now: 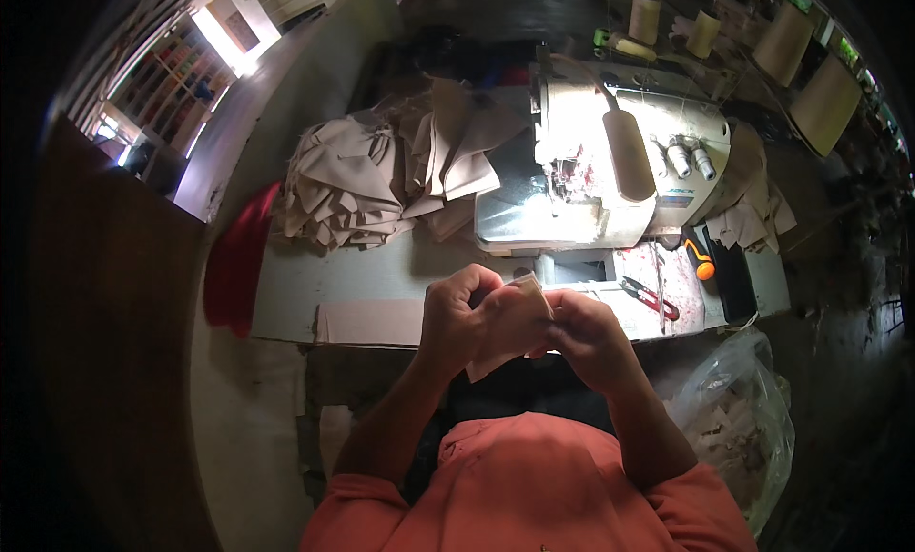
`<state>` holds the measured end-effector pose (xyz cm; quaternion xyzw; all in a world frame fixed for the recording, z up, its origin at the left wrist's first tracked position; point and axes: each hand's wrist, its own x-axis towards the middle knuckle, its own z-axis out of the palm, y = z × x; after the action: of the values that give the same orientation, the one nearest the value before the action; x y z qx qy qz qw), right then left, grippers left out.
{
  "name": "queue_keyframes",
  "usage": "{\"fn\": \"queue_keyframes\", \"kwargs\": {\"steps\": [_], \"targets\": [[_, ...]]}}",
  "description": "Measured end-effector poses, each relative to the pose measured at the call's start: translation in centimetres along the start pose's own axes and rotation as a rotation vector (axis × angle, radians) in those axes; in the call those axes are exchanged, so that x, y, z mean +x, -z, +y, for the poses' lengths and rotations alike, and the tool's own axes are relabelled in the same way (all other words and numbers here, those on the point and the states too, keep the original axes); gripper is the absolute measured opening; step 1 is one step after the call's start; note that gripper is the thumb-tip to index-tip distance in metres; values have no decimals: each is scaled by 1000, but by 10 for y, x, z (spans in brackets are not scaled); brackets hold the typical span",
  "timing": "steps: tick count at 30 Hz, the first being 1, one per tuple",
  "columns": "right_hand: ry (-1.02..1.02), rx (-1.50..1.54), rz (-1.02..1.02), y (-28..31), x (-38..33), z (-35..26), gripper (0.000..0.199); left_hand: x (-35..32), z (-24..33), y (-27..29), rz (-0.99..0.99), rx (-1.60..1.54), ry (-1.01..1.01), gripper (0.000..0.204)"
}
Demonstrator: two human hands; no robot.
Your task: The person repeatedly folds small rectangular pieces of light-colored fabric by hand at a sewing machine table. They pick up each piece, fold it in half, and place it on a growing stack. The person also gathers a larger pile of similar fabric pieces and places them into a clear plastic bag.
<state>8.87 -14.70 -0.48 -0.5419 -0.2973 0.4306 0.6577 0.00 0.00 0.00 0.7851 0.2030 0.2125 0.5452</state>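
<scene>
A small beige fabric piece (515, 321) is held up between my two hands, in front of the table's near edge. My left hand (459, 314) is closed on its left side, the fingers curled. At the right edge of the cloth, my right hand (583, 331) pinches it between thumb and fingers. Just beyond my hands stands a white overlock sewing machine (581, 214), its needle area brightly lit. A flat beige fabric strip (370, 321) lies along the table's front edge, left of my left hand.
Piled beige cut pieces (353, 185) lie at the table's left back. Red thread snips (650, 297), an orange-handled tool (701, 261) and a dark phone-like slab (732, 280) lie right. A clear plastic bag (748, 409) of scraps hangs below. Thread cones (786, 45) stand behind.
</scene>
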Motion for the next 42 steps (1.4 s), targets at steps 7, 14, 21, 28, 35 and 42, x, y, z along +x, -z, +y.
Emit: {"fn": "queue_keyframes", "kwargs": {"steps": [7,14,21,28,35,42], "targets": [[-75,93,99,-6,2,-5,13,13,2,2,14,96,-97,27],[34,355,279,26,41,30,14,79,-6,-23,-53,450,-513,17],[22,350,388,27,42,44,14,82,-8,-22,-230,726,-690,12],[156,284,468,23,45,38,15,94,-3,-22,-265,603,-534,12],[159,188,468,26,58,33,17,115,-8,-26,-264,561,-567,10],[128,153,478,25,62,27,19,124,-23,-22,-174,710,-588,24]]}}
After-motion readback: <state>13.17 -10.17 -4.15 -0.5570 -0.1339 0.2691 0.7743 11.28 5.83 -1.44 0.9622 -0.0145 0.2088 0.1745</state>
